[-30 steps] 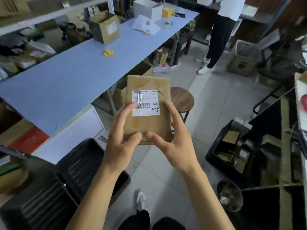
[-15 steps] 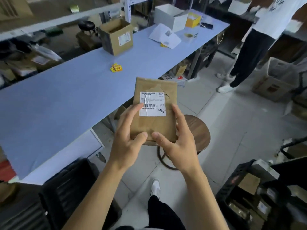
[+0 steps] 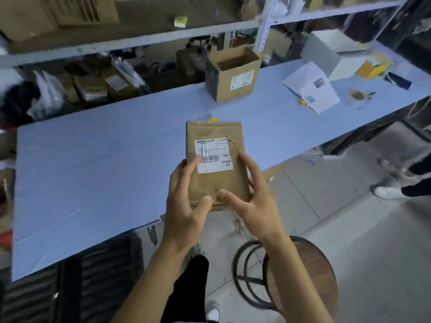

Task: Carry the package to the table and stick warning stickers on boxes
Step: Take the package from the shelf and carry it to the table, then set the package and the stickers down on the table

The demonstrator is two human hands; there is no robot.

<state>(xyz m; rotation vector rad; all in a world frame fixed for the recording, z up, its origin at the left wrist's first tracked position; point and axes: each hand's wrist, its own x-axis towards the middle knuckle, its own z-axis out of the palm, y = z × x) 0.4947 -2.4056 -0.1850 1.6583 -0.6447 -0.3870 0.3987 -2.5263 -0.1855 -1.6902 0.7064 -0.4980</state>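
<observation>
The package [image 3: 217,164] is matt brown paper, creased, with a white paper label [image 3: 213,155] under wrinkled glossy tape. The table [image 3: 93,159] is smooth matt blue. The box [image 3: 233,73] is plain cardboard; the stool [image 3: 310,276] is dark wood on black metal rings.

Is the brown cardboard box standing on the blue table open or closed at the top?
Open. The cardboard box stands upright on the blue table with its top flaps raised, and its dark inside shows. Whether anything lies inside, I cannot tell.
</observation>
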